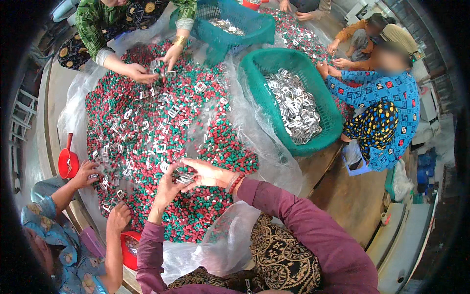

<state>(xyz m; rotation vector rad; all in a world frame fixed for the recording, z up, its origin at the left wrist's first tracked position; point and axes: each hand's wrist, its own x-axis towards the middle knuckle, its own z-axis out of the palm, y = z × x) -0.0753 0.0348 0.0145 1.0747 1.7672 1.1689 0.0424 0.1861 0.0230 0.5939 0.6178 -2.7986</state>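
A wide heap of small red and green pellets [166, 122] lies on clear plastic sheeting, with several shiny metal buckle pieces [161, 115] scattered through it. My left hand [168, 186] and my right hand [205, 172] meet at the heap's near edge. Between them they hold a small bunch of metal pieces [185, 177]. My right hand's fingers close over the bunch; my left hand cups it from the left. Maroon sleeves cover both forearms, and red beads circle my right wrist.
A green basket [274, 63] holding metal pieces stands right of the heap; a second one [254, 24] is behind it. Other people's hands [139, 73] pick in the heap at the far side and lower left [85, 174]. A red scoop [67, 164] sits left.
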